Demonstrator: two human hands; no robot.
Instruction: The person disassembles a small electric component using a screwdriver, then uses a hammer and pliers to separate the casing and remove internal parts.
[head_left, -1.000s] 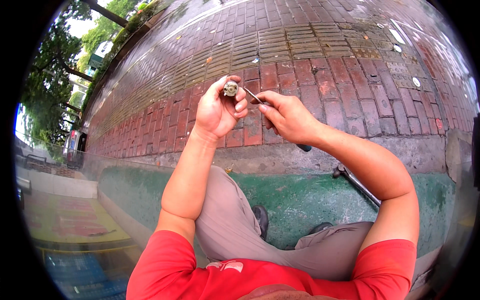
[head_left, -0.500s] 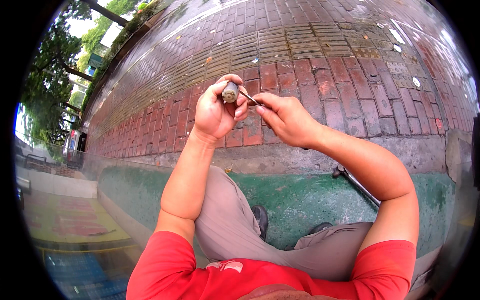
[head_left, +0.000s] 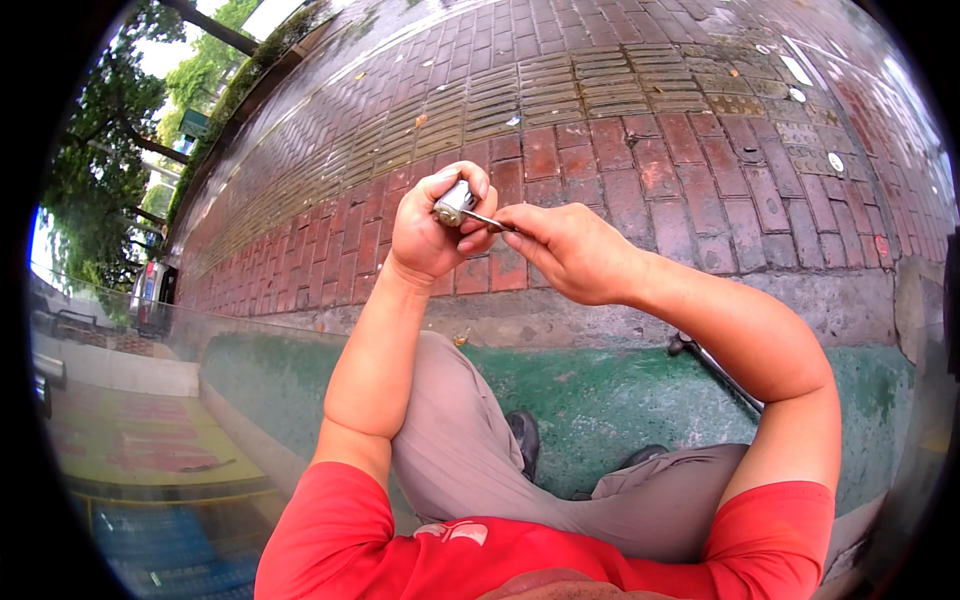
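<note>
My left hand [head_left: 428, 232] is closed round a small silver metal cylinder [head_left: 454, 203], held slanted with a detailed end face showing among the fingers. My right hand [head_left: 577, 257], to its right, grips a thin metal screwdriver-like tool [head_left: 483, 219] between thumb and forefinger. The tool's slim blade points left and meets the cylinder's lower right part; its handle is hidden behind my right hand.
A long metal wrench-like tool [head_left: 716, 368] lies on the green ledge [head_left: 560, 385] behind my right forearm. My legs and dark shoes [head_left: 524, 440] are below. Wet red brick paving [head_left: 660, 160] stretches ahead; trees [head_left: 110, 140] and a parked vehicle [head_left: 155, 292] are at left.
The cylinder has tilted and dropped slightly. My right hand has moved a little down, and the tool's blade now touches the cylinder. Its dark handle, seen a second ago, is hidden.
</note>
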